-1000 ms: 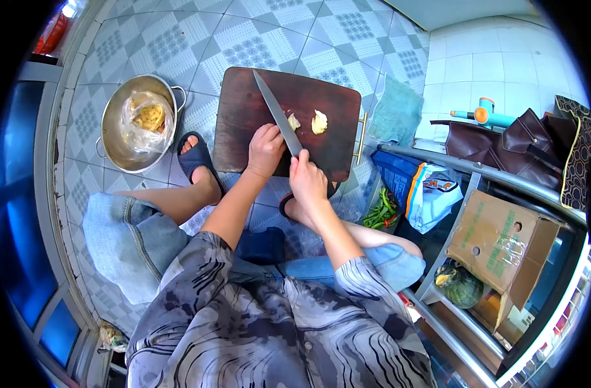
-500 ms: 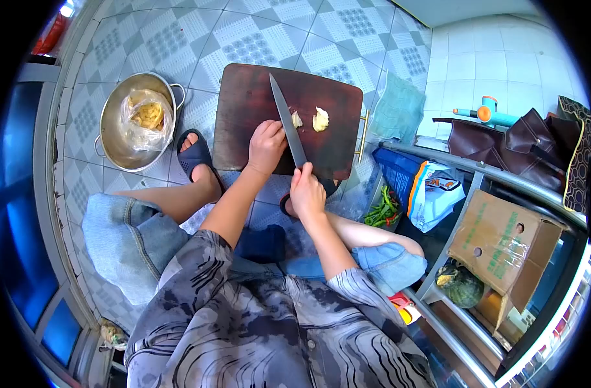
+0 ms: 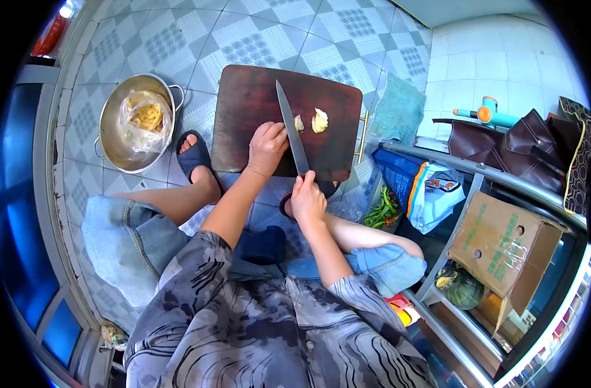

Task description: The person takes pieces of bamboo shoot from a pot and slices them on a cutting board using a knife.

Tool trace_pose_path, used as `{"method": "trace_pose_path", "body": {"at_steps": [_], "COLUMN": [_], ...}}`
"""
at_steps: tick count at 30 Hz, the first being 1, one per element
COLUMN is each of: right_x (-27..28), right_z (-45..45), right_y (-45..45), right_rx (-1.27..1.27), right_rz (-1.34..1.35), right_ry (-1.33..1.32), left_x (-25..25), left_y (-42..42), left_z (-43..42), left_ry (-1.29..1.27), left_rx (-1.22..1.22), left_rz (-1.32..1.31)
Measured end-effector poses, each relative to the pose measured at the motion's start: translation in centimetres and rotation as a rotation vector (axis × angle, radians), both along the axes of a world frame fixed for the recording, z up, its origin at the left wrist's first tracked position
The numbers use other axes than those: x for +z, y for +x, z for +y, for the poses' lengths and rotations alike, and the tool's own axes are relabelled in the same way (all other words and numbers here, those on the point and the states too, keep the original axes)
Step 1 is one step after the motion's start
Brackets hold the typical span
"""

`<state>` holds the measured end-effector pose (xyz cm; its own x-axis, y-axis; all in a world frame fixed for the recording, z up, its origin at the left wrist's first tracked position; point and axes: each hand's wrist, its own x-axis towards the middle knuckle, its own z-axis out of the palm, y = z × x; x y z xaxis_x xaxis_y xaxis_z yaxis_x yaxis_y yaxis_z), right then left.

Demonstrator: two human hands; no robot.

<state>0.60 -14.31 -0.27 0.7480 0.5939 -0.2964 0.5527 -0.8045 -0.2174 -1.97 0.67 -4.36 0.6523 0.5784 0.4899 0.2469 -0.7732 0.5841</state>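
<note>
R hand (image 3: 308,199) is closed round the handle end of the knife (image 3: 292,129), blade pointing away from the body over the cutting board (image 3: 243,97), while L hand (image 3: 267,147) is curled in on the board just L of the blade; can't tell if it holds a pc. The small pale pc (image 3: 298,123) sits just R of the blade, w/ the lg pale pc (image 3: 320,121) farther R, both on the board. For a clean, safe cut, the person prob. needs L fingertips tucked back, knuckles guiding the flat, & a firm R grip w/ slow, even strokes.
</note>
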Motion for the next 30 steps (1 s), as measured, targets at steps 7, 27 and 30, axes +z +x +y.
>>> {"method": "trace_pose_path", "body": {"at_steps": [7,27,30], "right_x": [0.1,0.2,0.2], "right_z": [6.0,4.2,0.3], "right_y": [2.0,1.7,-0.6], "right_rx": [0.017,-0.026,-0.082], "right_rz": [-0.024,-0.05,-0.021], "right_ry": [0.062,0.015,-0.037], "left_x": [-0.1,-0.1,0.1], "left_y": [0.1,0.5,0.6], "left_z": [0.1,-0.5,-0.6], "left_ry": [-0.019,0.027,0.042], "left_rx": [-0.01,0.005,0.012], "left_rz": [-0.006,-0.038,-0.021]}}
